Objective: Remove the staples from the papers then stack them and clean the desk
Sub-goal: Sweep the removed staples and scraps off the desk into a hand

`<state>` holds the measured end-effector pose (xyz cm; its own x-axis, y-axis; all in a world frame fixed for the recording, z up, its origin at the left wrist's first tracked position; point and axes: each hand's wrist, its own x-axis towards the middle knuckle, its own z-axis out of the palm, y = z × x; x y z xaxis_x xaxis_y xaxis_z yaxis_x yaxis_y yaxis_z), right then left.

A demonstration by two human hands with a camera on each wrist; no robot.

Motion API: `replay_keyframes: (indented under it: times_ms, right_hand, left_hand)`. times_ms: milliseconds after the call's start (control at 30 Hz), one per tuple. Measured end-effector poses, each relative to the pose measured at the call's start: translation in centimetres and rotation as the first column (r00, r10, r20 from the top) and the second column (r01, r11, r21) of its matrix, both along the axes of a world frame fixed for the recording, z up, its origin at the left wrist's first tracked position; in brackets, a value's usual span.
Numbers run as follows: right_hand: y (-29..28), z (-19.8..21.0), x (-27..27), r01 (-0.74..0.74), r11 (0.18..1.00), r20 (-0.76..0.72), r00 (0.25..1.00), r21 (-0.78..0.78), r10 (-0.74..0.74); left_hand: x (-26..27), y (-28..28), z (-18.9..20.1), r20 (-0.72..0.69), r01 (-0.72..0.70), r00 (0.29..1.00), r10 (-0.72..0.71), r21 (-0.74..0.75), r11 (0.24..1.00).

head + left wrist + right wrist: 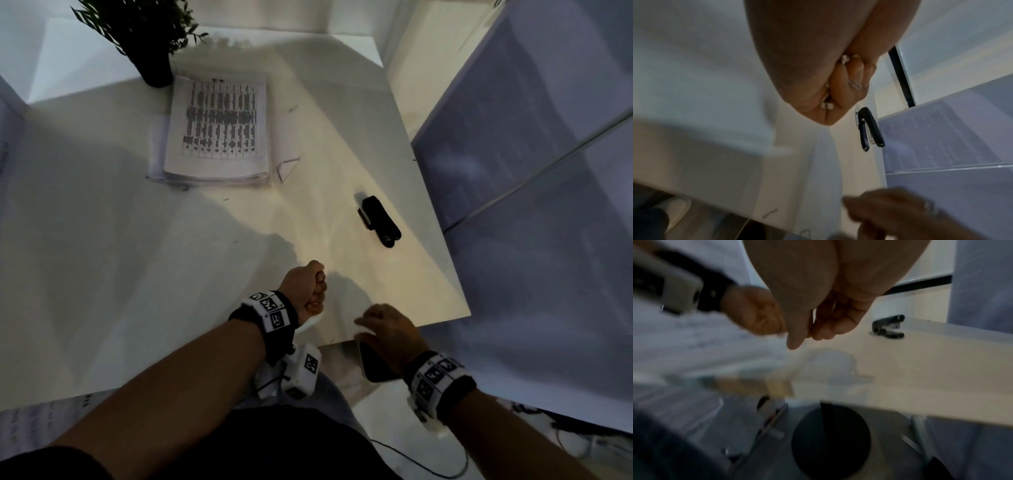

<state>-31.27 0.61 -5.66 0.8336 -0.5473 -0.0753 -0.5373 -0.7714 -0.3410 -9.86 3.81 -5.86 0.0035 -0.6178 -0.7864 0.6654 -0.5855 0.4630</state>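
A stack of printed papers (215, 133) lies at the back of the white desk (102, 274). My left hand (312, 289) is a tight fist just above the desk's front part. Between its curled fingers (840, 91) I see silvery staples (855, 83) and small white bits. My right hand (387, 330) hovers at the desk's front edge with its fingers (824, 327) loose and nothing in them. A black staple remover (380, 221) (870, 128) (889, 326) lies to the right, beyond both hands. Single loose staples (226, 198) (769, 213) dot the desk.
A dark potted plant (156, 68) stands behind the papers. A thin bent wire shape (286, 168) lies right of the stack. Below the desk's front edge, under my right hand, is a round black bin (830, 439) (375, 365). The desk ends close on the right.
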Motion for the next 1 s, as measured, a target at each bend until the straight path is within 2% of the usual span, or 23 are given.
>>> replay_keyframes:
  times_ms: [67,100,367,467,567,633,700,767,833,900,1000]
  right_hand:
    - [0.7,-2.2,-1.5,-0.055,0.998,-0.122,0.991,0.043,0.06]
    - [1.0,-3.4,-1.8,-0.067,0.995,-0.132,0.988,0.068,0.075]
    - [1.1,-3.6,-1.4,-0.164,0.986,-0.119,0.98,-0.013,0.162]
    - [1.0,-4.1,-1.7,-0.189,0.982,-0.074,0.979,0.013,0.189]
    - [1.2,-2.2,-0.4,-0.048,0.998,0.094,0.995,0.037,0.045]
    - [1.3,-0.4,1.9,0.088,0.996,0.237,0.968,0.0,-0.086]
    - [1.0,1.0,4.8,0.142,0.989,0.322,0.939,-0.044,-0.12]
    - [0.6,1.6,7.1,0.135,0.987,0.337,0.936,-0.085,-0.099]
    - [0.4,1.9,8.5,0.075,0.988,0.292,0.956,-0.136,-0.032]
    - [0.4,2.2,8.7,0.031,0.981,0.248,0.968,-0.192,0.019]
    - [0.6,2.2,7.6,0.117,0.984,0.292,0.953,-0.131,-0.075]
  left_hand:
    - [-0.1,0.1,-0.3,-0.007,0.002,1.0,-0.002,0.018,1.0]
    - [-0.1,0.2,-0.4,-0.002,0.004,1.0,-0.003,0.023,1.0]
    - [0.7,0.6,-0.6,0.045,-0.012,0.999,0.011,0.029,1.0]
    - [0.9,0.8,-0.6,0.061,-0.002,0.998,0.0,0.038,0.999]
    - [0.6,1.0,-0.7,0.07,0.012,0.997,-0.016,0.058,0.998]
    - [0.2,1.1,-0.8,0.066,0.007,0.998,-0.012,0.063,0.998]
    - [-0.3,1.1,-0.7,0.035,-0.006,0.999,0.004,0.064,0.998]
    - [-0.7,1.0,-0.8,-0.024,-0.031,0.999,0.033,0.062,0.998]
    - [-0.7,1.0,-0.7,-0.095,-0.061,0.993,0.065,0.037,0.997]
    - [-0.6,0.9,-0.8,-0.09,-0.081,0.992,0.083,0.029,0.996]
    - [-0.4,0.5,-0.5,-0.018,-0.076,0.997,0.077,0.048,0.996]
